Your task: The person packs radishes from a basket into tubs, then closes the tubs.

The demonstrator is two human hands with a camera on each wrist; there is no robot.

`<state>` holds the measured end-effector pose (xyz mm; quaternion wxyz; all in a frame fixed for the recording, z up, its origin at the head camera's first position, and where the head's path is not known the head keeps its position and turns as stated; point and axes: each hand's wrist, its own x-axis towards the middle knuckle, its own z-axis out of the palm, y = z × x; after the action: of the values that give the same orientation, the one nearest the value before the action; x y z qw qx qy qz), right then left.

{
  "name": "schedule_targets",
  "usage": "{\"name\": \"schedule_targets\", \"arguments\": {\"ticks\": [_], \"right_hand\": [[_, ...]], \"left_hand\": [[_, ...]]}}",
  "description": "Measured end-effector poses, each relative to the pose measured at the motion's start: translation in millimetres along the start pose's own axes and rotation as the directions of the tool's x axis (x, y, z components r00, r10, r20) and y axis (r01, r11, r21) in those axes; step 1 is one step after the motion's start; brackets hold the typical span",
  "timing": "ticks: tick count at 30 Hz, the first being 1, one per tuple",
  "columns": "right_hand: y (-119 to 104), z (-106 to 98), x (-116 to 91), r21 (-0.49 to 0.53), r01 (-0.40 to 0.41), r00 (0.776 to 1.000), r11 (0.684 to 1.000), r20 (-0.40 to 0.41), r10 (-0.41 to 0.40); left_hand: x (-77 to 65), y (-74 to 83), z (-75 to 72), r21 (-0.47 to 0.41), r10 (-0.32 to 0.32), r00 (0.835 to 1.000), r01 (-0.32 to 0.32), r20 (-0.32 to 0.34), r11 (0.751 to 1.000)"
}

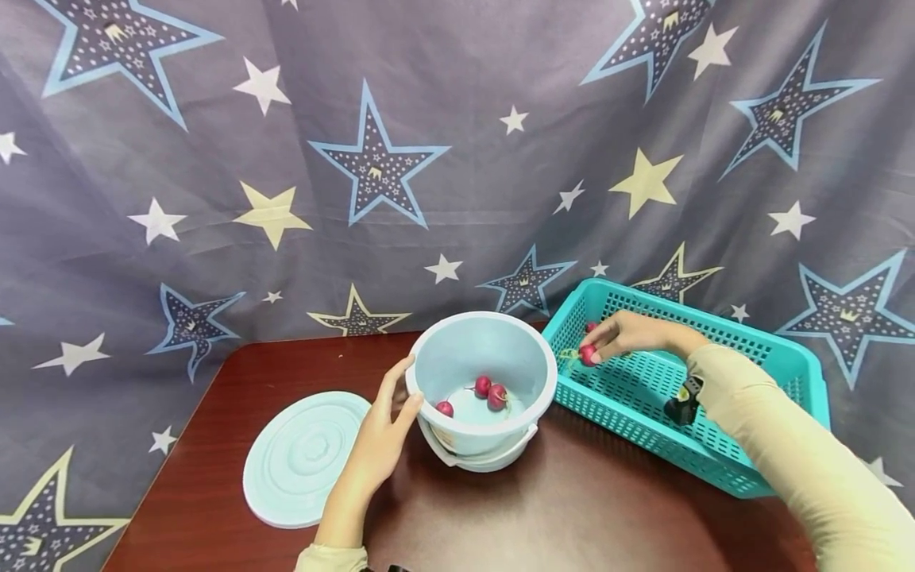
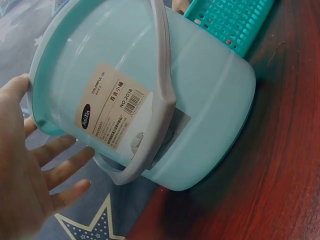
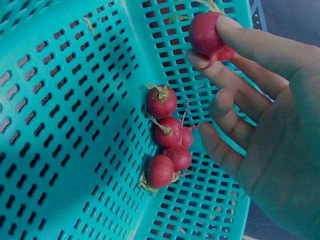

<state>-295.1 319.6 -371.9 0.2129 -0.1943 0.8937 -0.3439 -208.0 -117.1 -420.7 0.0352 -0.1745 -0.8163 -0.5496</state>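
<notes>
Radish (image 1: 588, 355) in fingertip pinch of right hand (image 1: 627, 332), loose left hand (image 1: 379, 437) against bucket (image 1: 457, 353)

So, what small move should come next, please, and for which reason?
I would probably carry the pinched radish from the basket over the bucket: the right hand holds it, three other radishes lie inside the uncovered bucket, and the left hand touches its rim.
</notes>
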Motion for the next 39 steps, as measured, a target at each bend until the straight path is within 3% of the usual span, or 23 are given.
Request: {"name": "schedule_targets", "arguments": {"ticks": [16, 25, 32, 39], "right_hand": [[-26.5, 1.6, -23.3, 0.029, 0.051, 0.991, 0.998, -0.127, -0.047], [-41.4, 12.4, -32.9, -0.004, 0.114, 0.97, 0.994, -0.217, -0.112], [-57.1, 21.6, -37.8, 0.01, 0.155, 0.935, 0.988, -0.325, -0.143], [-73.6, 33.8, -45.3, 0.006, 0.242, 0.875, 0.97, -0.433, -0.215]], "left_hand": [[-1.8, 1.0, -0.1, -0.015, -0.009, 1.0, 0.01, 0.013, 1.0], [1.2, -0.6, 0.8, -0.01, 0.004, 1.0, -0.004, 0.009, 1.0], [-1.3, 0.6, -2.5, 0.001, -0.011, 1.0, 0.011, 0.012, 1.0], [-0.9, 5.2, -2.7, -0.006, -0.034, 0.999, 0.035, 0.023, 0.999]]}}
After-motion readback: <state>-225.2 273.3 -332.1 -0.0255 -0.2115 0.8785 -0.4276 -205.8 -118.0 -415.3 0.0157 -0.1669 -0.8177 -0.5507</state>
